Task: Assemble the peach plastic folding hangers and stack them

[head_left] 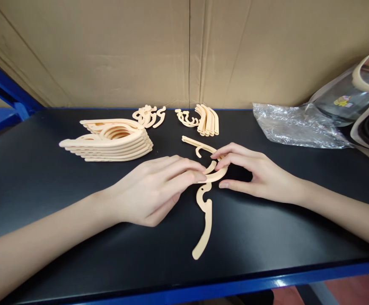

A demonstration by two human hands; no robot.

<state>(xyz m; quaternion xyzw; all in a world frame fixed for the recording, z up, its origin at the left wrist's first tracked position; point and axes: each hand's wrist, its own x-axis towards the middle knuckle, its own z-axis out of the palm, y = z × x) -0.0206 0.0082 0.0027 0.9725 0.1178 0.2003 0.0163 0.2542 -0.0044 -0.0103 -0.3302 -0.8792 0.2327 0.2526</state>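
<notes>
A cream plastic folding hanger (220,174) lies between my hands, its parts opened into a bent shape with a small hook. My left hand (159,186) pinches its near arm between thumb and fingers. On the far side of the bend, my right hand (251,169) has its fingertips on the hanger, with the thumb lower at the near side of the curve. Just below my fingers, a loose cream hanger piece (207,224) with a curved notch and a small hole points toward the front edge. My fingers partly cover where the parts meet.
Folded hangers (114,146) are stacked at left on the black table (76,254). Behind are loose hooks (148,115), smaller curved pieces (186,117) and a row of hanger arms (208,120). Clear plastic wrap (298,127) and a transparent container (337,99) stand at right, before a cardboard wall (124,51).
</notes>
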